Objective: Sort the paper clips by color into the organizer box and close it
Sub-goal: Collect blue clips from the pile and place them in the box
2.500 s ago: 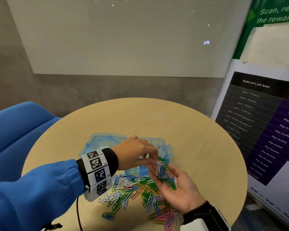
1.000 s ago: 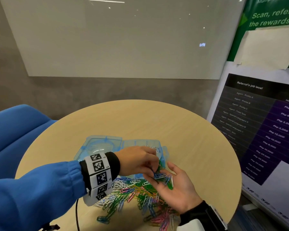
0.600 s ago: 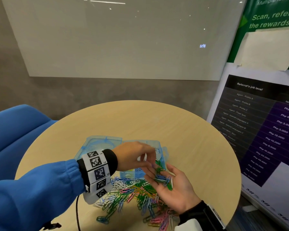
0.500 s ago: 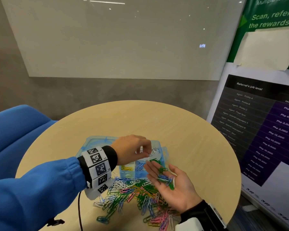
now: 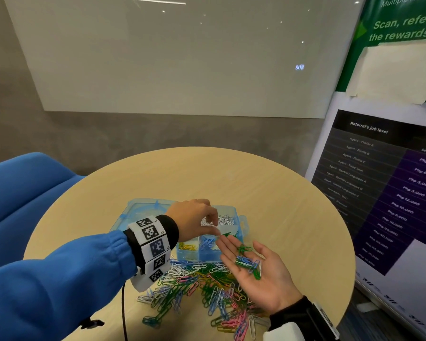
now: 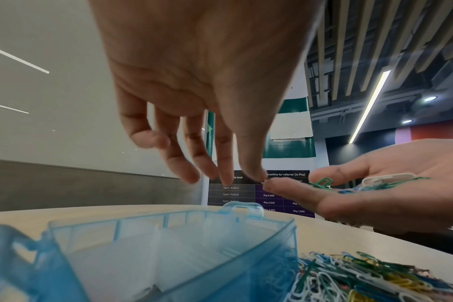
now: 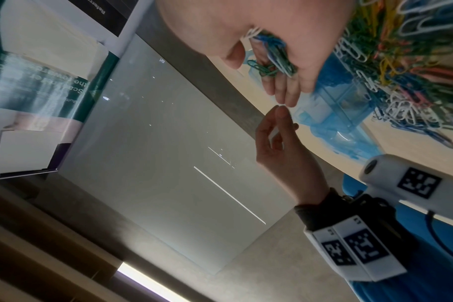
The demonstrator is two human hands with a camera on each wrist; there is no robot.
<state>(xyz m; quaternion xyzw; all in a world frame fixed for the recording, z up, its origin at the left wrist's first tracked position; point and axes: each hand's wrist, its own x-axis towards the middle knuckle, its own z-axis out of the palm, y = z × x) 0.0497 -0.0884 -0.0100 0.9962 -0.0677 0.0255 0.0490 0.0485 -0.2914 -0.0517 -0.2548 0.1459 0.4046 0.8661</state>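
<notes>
My right hand (image 5: 234, 244) lies palm up just right of the translucent blue organizer box (image 5: 242, 221) and carries several green, blue and white clips (image 5: 247, 263) on straight fingers. My left hand (image 5: 215, 226) hangs over the box's far compartment of white clips (image 5: 228, 219), fingers pointing down. A blurred white clip (image 5: 207, 222) shows just under them. In the left wrist view no clip sits between the fingers (image 6: 225, 179). Yellow clips (image 5: 187, 247) and blue clips (image 5: 207, 242) fill the near compartments. A mixed pile of clips (image 5: 197, 284) lies in front of the box.
The box's lid (image 5: 143, 210) lies flat to its left on the round wooden table (image 5: 268, 188). A blue chair (image 5: 22, 193) stands at the left and a poster board (image 5: 391, 193) at the right. A cable (image 5: 124, 313) hangs from my left wrist.
My left hand rose from the right palm, where it was picking at clips, back over the box's white compartment. The right hand stayed palm up with fewer white clips on it.
</notes>
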